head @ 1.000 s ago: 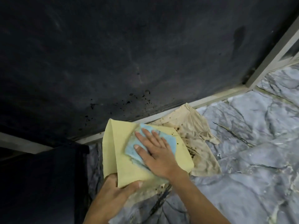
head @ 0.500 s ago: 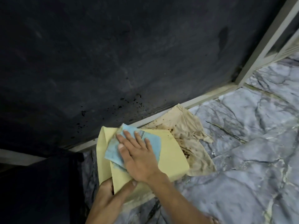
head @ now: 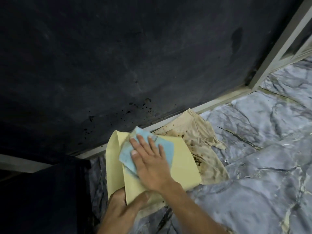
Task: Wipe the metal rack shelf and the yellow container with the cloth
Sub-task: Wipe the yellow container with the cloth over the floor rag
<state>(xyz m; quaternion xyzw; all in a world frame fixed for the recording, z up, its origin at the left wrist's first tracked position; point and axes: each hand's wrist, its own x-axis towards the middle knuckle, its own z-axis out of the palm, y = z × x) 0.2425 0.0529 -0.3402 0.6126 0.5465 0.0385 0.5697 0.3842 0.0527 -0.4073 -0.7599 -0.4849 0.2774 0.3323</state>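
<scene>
The yellow container [head: 184, 164] lies tipped on the marbled floor at bottom centre, one flat side facing up. My right hand [head: 150, 164] presses a light blue cloth [head: 128, 154] flat against that side, fingers spread over the cloth. My left hand [head: 125, 208] grips the container's near lower corner, thumb on top. The dark metal rack shelf [head: 135, 56] fills the upper left, with black specks near its pale front edge [head: 211, 105].
A stained beige rag [head: 199, 137] lies crumpled under and behind the container. The grey marbled floor [head: 261, 166] spreads to the right. A pale rack post [head: 283, 46] rises at the upper right. A dark block [head: 42, 191] sits at lower left.
My right hand has slid the blue cloth across the container's upper side, first leftward and then up toward its far edge. My left hand keeps its grip on the corner.
</scene>
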